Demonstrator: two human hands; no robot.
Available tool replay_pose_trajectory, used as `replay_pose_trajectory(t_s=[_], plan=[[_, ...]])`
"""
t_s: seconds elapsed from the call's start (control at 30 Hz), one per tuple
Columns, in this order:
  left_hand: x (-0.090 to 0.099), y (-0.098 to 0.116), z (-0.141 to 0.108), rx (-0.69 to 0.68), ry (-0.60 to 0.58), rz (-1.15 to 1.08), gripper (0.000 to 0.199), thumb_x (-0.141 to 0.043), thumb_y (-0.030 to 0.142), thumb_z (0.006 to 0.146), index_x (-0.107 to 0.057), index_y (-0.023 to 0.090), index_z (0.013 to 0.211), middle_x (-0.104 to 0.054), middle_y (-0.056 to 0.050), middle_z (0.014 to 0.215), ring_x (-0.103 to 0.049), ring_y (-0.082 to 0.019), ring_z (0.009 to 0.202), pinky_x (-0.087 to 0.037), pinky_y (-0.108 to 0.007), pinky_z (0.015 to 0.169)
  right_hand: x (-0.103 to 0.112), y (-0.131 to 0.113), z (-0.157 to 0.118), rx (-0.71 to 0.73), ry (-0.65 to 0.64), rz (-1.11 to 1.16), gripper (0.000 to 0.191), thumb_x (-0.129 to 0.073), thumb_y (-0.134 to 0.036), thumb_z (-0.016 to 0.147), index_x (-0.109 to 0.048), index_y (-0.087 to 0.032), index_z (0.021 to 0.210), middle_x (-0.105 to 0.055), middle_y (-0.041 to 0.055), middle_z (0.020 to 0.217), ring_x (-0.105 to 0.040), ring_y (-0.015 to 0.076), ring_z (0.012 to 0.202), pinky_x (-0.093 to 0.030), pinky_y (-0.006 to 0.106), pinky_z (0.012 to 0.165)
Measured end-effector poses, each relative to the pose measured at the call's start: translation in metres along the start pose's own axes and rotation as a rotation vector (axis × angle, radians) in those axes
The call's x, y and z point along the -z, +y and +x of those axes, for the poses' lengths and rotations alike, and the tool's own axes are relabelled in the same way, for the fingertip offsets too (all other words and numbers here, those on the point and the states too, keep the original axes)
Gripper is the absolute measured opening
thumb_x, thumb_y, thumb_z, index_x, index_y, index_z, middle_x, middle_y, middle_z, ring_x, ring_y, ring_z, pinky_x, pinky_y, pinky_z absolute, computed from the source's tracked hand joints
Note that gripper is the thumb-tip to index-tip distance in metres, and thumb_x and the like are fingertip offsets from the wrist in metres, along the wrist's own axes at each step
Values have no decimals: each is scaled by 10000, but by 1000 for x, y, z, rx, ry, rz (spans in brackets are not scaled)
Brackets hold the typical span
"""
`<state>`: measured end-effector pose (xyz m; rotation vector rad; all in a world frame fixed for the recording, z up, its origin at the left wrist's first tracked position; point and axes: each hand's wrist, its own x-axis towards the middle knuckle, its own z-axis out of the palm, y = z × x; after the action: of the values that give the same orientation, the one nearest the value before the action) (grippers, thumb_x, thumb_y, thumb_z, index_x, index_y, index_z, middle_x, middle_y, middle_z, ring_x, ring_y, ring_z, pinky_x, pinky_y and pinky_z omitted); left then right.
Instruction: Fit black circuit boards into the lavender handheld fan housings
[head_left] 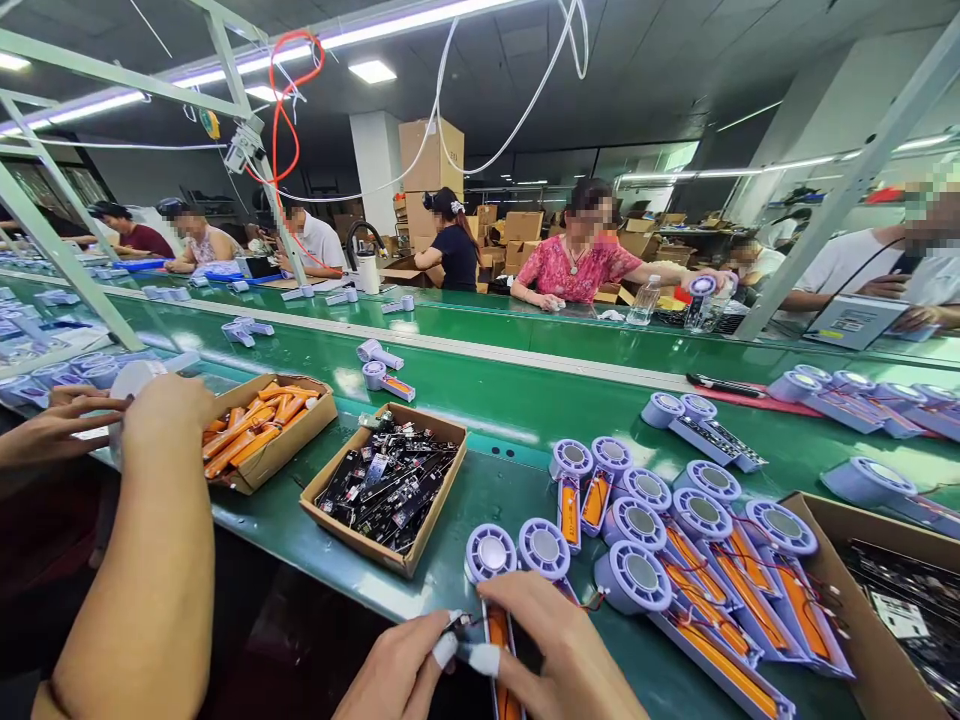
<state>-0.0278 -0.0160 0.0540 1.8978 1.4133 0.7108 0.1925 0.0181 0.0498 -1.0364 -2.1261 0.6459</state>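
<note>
My left hand (397, 665) and my right hand (555, 640) sit at the bottom centre, with white cots on some fingertips. My left fingers pinch a small wire connector (457, 622). My right hand grips a lilac fan housing (496, 640) with an orange battery strip, partly hidden by my fingers. Several similar lilac fan units (634, 577) with red wires lie just to the right. A cardboard tray of black circuit boards (335, 498) stands to the upper left of my hands, and a tray of orange batteries (262, 435) lies beyond it.
A green conveyor bench (480, 400) runs across the view, carrying more fan parts. A co-worker's bare arm (150, 530) and another hand (60, 428) reach in at the left. An open box of boards (892, 610) sits at the right. Other people work across the bench.
</note>
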Motion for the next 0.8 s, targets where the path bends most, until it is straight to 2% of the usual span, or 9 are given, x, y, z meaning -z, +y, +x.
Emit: replay_pose_trajectory(t_s=[0.07, 0.13, 0.17, 0.27, 0.37, 0.5, 0.6, 0.7, 0.8], plan=[[-4, -1, -2, 40, 60, -24, 263, -417, 329, 956, -664, 248, 912, -710, -25, 799, -649, -184, 738, -461, -219, 731, 7, 3, -11, -118, 142, 54, 287, -584, -264, 917, -597, -248, 1203, -689, 61, 1090, -668, 198, 935, -550, 272, 810], [-10, -1, -5, 86, 97, -72, 273, -418, 367, 954, -666, 252, 941, -713, -21, 787, -643, -185, 719, -459, -226, 734, 8, 0, -18, -252, 284, 74, 246, -504, -350, 965, -637, -229, 1132, -717, 54, 938, -689, 178, 795, -564, 225, 680], [-14, -1, -6, 114, 133, -107, 280, -424, 390, 950, -663, 257, 1006, -722, -22, 800, -643, -191, 724, -463, -233, 739, 6, -3, -20, -298, 335, 69, 287, -473, -405, 975, -655, -216, 1091, -716, 51, 855, -684, 173, 716, -556, 214, 609], [-26, -5, -8, 202, 271, -206, 396, -456, 488, 919, -610, 258, 1202, -747, -38, 852, -635, -204, 701, -480, -254, 691, -7, -12, -19, -293, 390, 11, 446, -412, -548, 964, -671, -197, 1058, -657, 25, 668, -597, 149, 505, -506, 221, 467], [-38, -10, -9, 229, 355, -280, 463, -473, 558, 890, -603, 246, 1207, -752, -66, 969, -605, -185, 629, -489, -261, 614, -16, -15, -10, -210, 376, -48, 383, -408, -497, 979, -669, -226, 1050, -658, 32, 734, -603, 150, 546, -525, 233, 519], [-46, -12, -9, 258, 398, -376, 532, -477, 615, 862, -563, 245, 1234, -729, -82, 1028, -562, -148, 520, -485, -253, 491, -14, -14, 3, -93, 314, -22, 190, -488, -276, 968, -673, -245, 992, -691, 65, 986, -678, 183, 874, -554, 237, 754], [-46, -7, -10, 249, 396, -380, 502, -453, 596, 879, -545, 248, 1227, -699, -38, 853, -508, -126, 461, -454, -232, 432, -10, -17, 9, -65, 214, 72, 196, -505, -169, 943, -672, -244, 1013, -687, 53, 991, -670, 170, 912, -533, 226, 807], [-43, 0, -9, 200, 337, -328, 307, -455, 488, 911, -614, 252, 1023, -538, 48, 592, -432, -107, 428, -411, -203, 436, -11, -20, 11, -77, 108, 166, 231, -492, -134, 931, -678, -231, 1028, -658, 56, 963, -656, 167, 891, -527, 230, 781], [-38, 7, -7, 192, 300, -326, 236, -437, 415, 920, -605, 250, 896, -456, 64, 553, -394, -105, 438, -349, -187, 416, -15, -20, 10, -91, 71, 252, 241, -510, -124, 913, -696, -235, 1020, -640, 66, 1014, -645, 178, 944, -519, 248, 816]])
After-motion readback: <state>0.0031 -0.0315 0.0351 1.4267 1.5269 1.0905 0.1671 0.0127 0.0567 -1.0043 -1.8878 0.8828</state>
